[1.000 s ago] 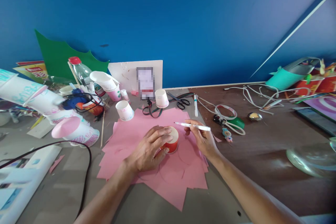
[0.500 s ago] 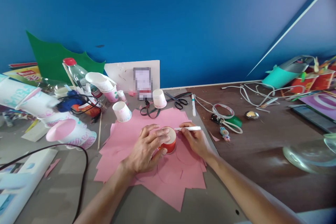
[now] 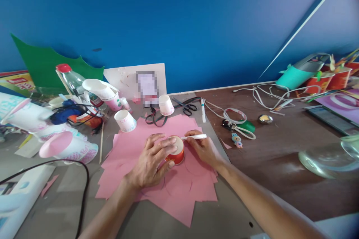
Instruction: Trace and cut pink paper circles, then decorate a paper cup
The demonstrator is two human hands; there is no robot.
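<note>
My left hand (image 3: 147, 165) grips an upside-down red paper cup (image 3: 178, 157), with fingers over its pale base and the thumb at its side. The cup rests on overlapping pink paper sheets (image 3: 179, 205). Closed around a slim white marker pen (image 3: 201, 136) is my right hand (image 3: 204, 150), just right of the cup. The pen lies nearly level, its tip pointing left towards the cup; whether it touches is too small to tell. Thin curved pencil-like lines show on the pink paper below and right of the cup.
Two white paper cups (image 3: 166, 105), black scissors (image 3: 186, 107) and another marker (image 3: 203, 110) stand or lie behind the paper. Decorated cups (image 3: 70, 147), a plastic bottle (image 3: 75, 82) and a black cable (image 3: 87, 179) are leftward. Keys with a charm (image 3: 236, 140) and a glass jar (image 3: 322, 164) lie rightward.
The whole view has shifted slightly, so things appear a little further left. Both hands keep their holds on the cup and the marker, with little visible movement between them.
</note>
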